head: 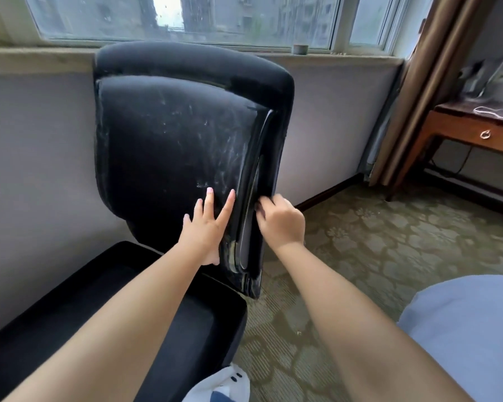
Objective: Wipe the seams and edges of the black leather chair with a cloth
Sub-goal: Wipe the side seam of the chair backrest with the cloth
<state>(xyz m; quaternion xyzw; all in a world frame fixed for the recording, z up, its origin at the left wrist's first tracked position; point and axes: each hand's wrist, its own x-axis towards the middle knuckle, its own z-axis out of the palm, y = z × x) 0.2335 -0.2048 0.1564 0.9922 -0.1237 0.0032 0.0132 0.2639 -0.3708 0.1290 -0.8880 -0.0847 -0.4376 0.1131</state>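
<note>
The black leather chair (pixel 186 146) stands against the wall below the window (pixel 186 21), its back panel facing you. Your left hand (pixel 206 227) lies flat on the panel, fingers (pixel 209 195) spread. Your right hand (pixel 279 220) is curled into the right-edge seam (pixel 259 175); no cloth shows there, so you cannot tell whether it holds one. Pale streaks across the panel suggest wiping is only partway; the top and left edges look untouched.

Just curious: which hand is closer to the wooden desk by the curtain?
Right. The right hand curls at the chair back's side edge, facing the wooden desk; the left hand lies flat on the back panel, farther away.
</note>
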